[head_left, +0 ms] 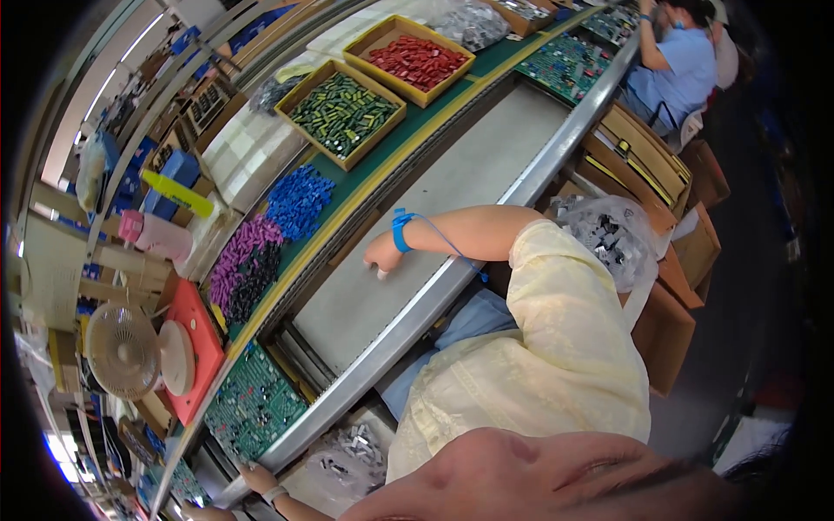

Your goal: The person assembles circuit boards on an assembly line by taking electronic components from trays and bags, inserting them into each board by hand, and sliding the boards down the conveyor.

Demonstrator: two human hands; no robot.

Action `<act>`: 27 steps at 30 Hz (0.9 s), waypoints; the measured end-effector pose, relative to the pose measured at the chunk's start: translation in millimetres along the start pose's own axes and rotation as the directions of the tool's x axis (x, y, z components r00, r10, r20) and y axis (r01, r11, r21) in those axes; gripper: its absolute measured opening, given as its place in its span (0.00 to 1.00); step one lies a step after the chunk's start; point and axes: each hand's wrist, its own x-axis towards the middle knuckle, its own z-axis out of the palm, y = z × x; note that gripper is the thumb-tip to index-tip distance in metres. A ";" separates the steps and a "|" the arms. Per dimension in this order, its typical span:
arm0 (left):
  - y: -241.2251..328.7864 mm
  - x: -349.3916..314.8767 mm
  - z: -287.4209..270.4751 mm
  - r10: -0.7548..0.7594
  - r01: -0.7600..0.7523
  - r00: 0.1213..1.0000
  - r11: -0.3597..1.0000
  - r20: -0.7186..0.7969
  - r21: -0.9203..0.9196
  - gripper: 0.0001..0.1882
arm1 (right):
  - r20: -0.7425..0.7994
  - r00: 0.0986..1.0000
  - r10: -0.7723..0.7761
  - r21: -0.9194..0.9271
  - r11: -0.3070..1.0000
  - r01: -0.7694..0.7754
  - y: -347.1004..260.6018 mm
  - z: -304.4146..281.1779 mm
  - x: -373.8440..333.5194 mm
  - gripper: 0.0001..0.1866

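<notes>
My right hand hangs over the grey conveyor bed, its fingers curled and a small white patch at one fingertip. What it holds, if anything, is hidden. A blue wrist strap with a cord circles that wrist. At the lower left, what looks like my left hand, with a band at the wrist, rests by the metal rail at the near corner of a green circuit board. Its fingers are too small to read. Another hand, seemingly a co-worker's, shows at the bottom edge.
Across the belt lie blue parts, purple parts and black parts. Beyond are yellow trays of green parts and red parts. Bags of metal pieces and cardboard boxes flank me. A co-worker sits upper right.
</notes>
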 end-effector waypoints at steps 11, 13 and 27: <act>162.6 -51.9 2.8 0.181 -0.194 0.977 0.975 0.114 0.107 0.22 | -0.199 0.980 -0.023 -0.093 0.996 0.005 -47.9 -54.7 -54.2 0.22; 188.0 -63.2 1.1 0.231 -0.256 0.956 0.957 0.178 0.134 0.23 | -0.334 0.942 -0.044 -0.142 0.990 -0.004 -43.9 -67.1 -49.4 0.18; 344.2 -39.9 27.3 0.656 -0.668 0.706 0.742 0.267 -0.057 0.14 | -0.857 0.497 -0.133 -0.301 0.913 -0.274 20.6 -75.7 1.1 0.07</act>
